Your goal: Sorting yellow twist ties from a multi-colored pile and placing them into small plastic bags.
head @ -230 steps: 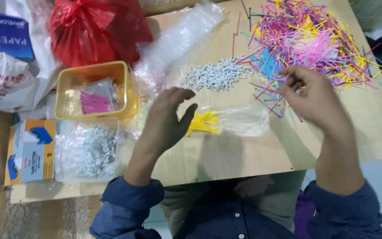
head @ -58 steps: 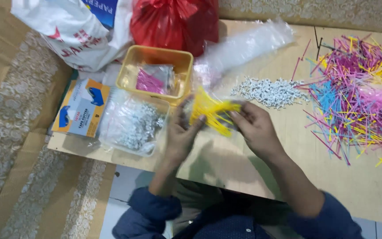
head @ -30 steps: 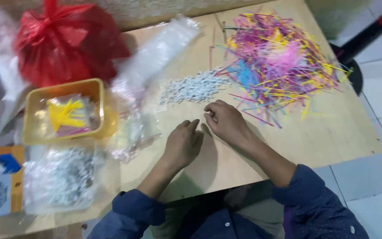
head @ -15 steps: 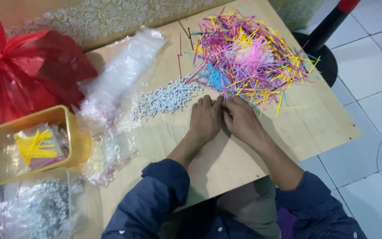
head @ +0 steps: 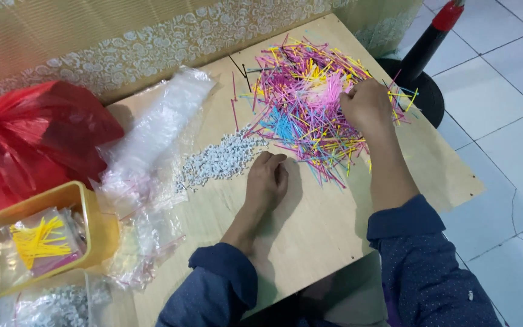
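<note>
Our right hand (head: pixel 367 106) now sits on top of the heap of coloured sticks (head: pixel 310 100) at the far end of the wooden table (head: pixel 310 236), having moved up there from beside the left hand half a second ago. Its fingers curl down into the pink and yellow sticks, but we cannot tell whether they pinch any. Our left hand (head: pixel 266 181) rests loosely curled and empty on the bare wood, just beside the strip of small white beads (head: pixel 216 162). So we judge the sorting has gone back to picking from the heap. The yellow sticks (head: pixel 36 237) already bagged lie in the yellow tray (head: pixel 101 227) at the left, near the red bag (head: pixel 31 139) and clear plastic bags (head: pixel 152 139)
</note>
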